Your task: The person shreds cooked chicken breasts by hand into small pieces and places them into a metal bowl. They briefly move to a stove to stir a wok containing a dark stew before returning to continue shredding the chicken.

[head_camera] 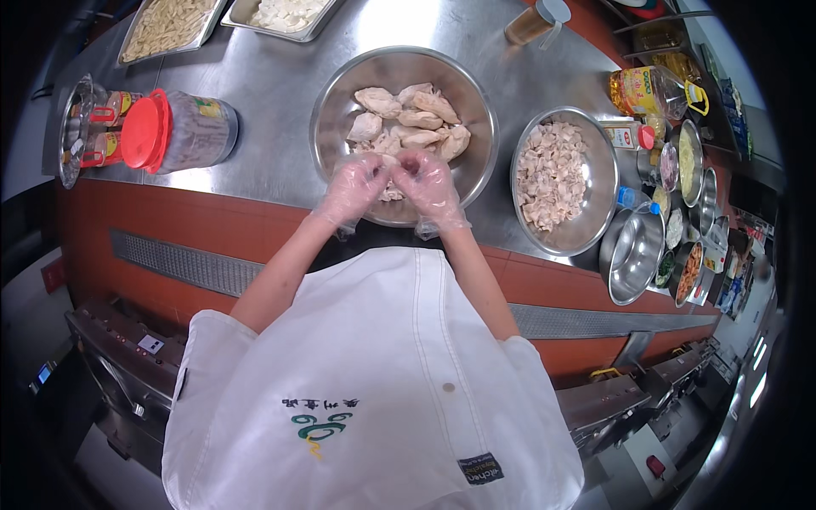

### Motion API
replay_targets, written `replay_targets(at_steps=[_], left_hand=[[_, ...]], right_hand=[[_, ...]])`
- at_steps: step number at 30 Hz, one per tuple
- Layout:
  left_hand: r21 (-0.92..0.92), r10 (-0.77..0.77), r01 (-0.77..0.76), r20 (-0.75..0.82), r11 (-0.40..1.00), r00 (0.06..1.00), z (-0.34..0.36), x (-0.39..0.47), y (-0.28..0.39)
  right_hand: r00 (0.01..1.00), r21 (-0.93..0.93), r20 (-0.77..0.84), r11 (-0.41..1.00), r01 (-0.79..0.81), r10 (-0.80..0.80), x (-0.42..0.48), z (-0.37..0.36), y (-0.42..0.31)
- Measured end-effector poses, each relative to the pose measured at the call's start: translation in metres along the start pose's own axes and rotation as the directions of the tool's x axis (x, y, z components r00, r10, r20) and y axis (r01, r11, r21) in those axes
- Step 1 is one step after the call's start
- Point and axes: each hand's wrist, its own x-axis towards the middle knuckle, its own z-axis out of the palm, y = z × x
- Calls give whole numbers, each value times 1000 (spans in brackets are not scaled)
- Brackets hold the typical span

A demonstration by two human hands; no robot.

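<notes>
Before me stands a large steel bowl [322, 115] holding several pale cooked chicken pieces [421, 119], with small torn shreds [390, 192] at its near side. My left hand [357, 185] and my right hand [428, 185], both in clear plastic gloves, meet over the bowl's near half. Their fingertips pinch a small pale piece of chicken [386, 159], mostly hidden by the fingers. On the right, a second steel bowl [599, 191] contains a heap of small torn or cut meat pieces [549, 172].
A red-lidded plastic jar [197, 131] stands left on the steel table [274, 121]. Two steel trays of food, one with pale strips [167, 29], one with white chunks [287, 14], lie at the back. Right are an oil bottle [647, 92], an empty-looking bowl [632, 255] and a jug [535, 22].
</notes>
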Motion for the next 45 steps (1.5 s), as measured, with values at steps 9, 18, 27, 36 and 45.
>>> replay_targets(at_steps=[9, 18, 27, 36, 45], left_hand=[[-290, -15, -3, -59, 957, 998, 13, -1, -11], [-840, -404, 120, -125, 529, 906, 14, 10, -33], [-421, -53, 112, 150, 900, 987, 3, 2, -9], [-597, -145, 115, -2, 794, 989, 15, 2, -23], [-534, -115, 90, -13, 840, 993, 15, 2, -28]], right_hand=[[998, -231, 23, 971, 57, -53, -5, -2, -6], [923, 515, -283, 853, -82, 260, -12, 8, 17], [988, 273, -15, 951, -144, 153, -12, 5, 10], [991, 228, -123, 973, -24, 53, -9, 5, 19], [1000, -292, -9, 956, 23, -27, -7, 8, 11]])
